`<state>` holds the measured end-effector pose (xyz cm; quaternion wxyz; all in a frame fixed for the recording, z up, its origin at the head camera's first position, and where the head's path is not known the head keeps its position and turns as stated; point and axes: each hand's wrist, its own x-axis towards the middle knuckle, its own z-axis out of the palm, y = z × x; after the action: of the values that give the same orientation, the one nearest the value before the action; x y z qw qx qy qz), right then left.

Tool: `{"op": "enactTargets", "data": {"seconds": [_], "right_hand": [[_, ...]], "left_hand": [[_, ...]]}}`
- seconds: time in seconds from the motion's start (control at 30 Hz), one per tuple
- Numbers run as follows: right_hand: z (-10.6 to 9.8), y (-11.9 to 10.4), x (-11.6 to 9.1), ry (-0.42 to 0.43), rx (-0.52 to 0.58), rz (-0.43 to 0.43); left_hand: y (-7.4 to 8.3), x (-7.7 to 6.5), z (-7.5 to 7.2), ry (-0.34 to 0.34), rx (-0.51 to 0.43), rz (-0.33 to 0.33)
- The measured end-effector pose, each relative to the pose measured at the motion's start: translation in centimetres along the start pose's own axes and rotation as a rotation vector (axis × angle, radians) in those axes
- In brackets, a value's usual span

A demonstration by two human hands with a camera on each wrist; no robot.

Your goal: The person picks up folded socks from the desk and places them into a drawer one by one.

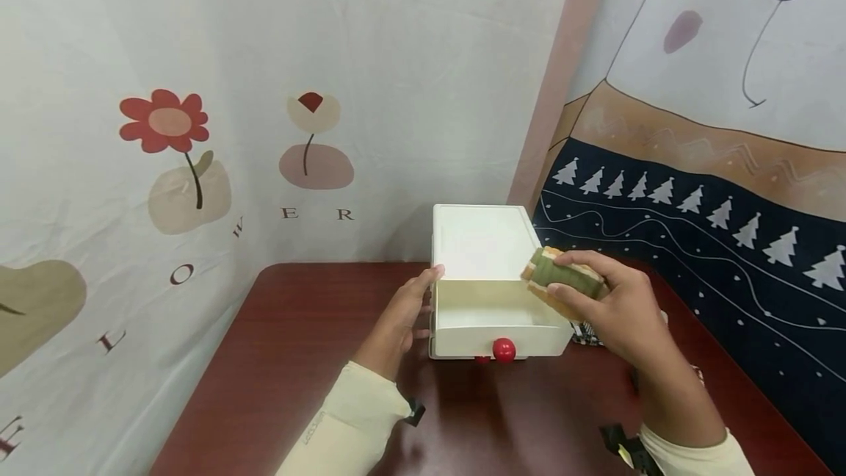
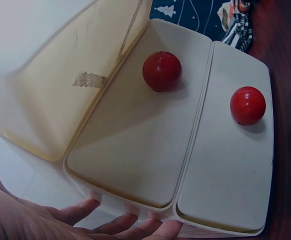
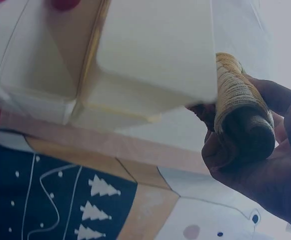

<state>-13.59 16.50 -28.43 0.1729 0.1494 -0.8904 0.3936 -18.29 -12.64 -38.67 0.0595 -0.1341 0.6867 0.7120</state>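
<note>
Smooth plastic is suggested by the drawer box (image 1: pixel 485 241) near the far edge of the table (image 1: pixel 311 329), whose top is finished like glossy wood. The knobs (image 2: pixel 162 71) are highly polished. The rolled cloth (image 3: pixel 230 86) is ribbed and matt; the backdrop (image 1: pixel 423 79) is made of creased fabric.

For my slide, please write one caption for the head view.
Right hand holds a bundled cloth near the open drawer; left hand touches the white box.
</note>
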Motion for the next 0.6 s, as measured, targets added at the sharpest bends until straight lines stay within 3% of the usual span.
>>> {"op": "enactTargets", "data": {"seconds": [0.33, 0.6], "right_hand": [[3.1, -2.0, 1.3, -0.132, 0.085, -0.029], [5.2, -2.9, 1.7, -0.182, 0.119, -0.092]], "left_hand": [[0.1, 0.0, 0.0, -0.002, -0.02, -0.011], [0.1, -0.1, 0.0, -0.011, -0.016, -0.011]]}}
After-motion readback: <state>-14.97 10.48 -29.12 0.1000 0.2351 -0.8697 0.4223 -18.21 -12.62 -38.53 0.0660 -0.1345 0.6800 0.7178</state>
